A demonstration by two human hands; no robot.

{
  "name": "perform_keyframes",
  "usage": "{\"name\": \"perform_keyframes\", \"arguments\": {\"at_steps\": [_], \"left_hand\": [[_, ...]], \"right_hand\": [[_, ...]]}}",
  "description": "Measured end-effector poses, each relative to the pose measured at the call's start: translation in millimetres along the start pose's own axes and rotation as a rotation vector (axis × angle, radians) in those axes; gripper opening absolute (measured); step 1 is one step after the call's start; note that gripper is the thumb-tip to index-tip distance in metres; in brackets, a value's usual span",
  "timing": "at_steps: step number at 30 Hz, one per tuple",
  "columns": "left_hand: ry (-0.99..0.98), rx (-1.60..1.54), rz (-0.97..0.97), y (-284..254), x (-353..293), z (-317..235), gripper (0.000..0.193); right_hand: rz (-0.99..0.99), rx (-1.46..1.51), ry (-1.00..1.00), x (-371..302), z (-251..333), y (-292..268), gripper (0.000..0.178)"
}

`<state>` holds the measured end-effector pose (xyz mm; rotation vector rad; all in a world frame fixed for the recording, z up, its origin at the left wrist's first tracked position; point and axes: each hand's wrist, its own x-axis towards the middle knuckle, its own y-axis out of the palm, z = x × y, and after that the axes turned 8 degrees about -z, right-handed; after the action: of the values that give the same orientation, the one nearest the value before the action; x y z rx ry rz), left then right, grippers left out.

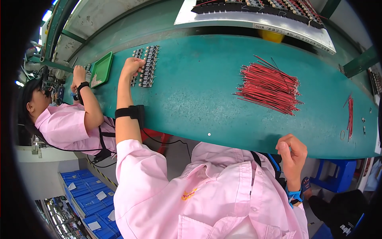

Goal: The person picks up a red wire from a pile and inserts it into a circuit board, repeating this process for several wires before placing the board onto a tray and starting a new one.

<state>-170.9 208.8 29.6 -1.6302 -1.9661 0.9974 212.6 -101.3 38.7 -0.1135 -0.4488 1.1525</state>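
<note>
My left hand (133, 67) reaches to the far left of the green table, over two strips of small circuit boards. Its fingers are curled together at the left edge of the longer circuit board strip (149, 65); what they pinch, if anything, is hidden. Beneath the hand, the shorter circuit board strip (133, 81) is partly covered. At the table's near edge on the right, my right hand (292, 153) hovers with fingers loosely curled in and nothing visible in them. Beyond it lies a broad pile of red wires (270, 87) with silvery ends, a few dark ones among them.
A green tray (102, 68) lies left of the boards, beside a co-worker in pink (65, 125). A white shelf (246, 23) with more boards overhangs the table's back. A small wire bundle (350, 117) is far right. A blue stool (336, 175) stands below.
</note>
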Motion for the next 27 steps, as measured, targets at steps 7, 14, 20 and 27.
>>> {"name": "perform_keyframes", "arguments": {"at_steps": [7, 14, 20, 27], "left_hand": [[-0.088, -0.147, -0.011, 3, -10, 2, 0.013], [-0.117, -0.536, 0.249, 3, -23, 3, 0.012], [-0.036, -0.871, 0.329, 30, -92, -31, 0.014], [-0.061, -1.2, 0.549, 106, -197, -62, 0.013]], "right_hand": [[-0.008, 0.005, -0.011, -3, 0, -2, 0.022], [0.011, 0.009, -0.003, -1, 4, -1, 0.02], [0.09, 0.05, 0.0, 2, 6, 10, 0.017], [0.282, 0.443, 0.483, 5, 10, 43, 0.012]]}}
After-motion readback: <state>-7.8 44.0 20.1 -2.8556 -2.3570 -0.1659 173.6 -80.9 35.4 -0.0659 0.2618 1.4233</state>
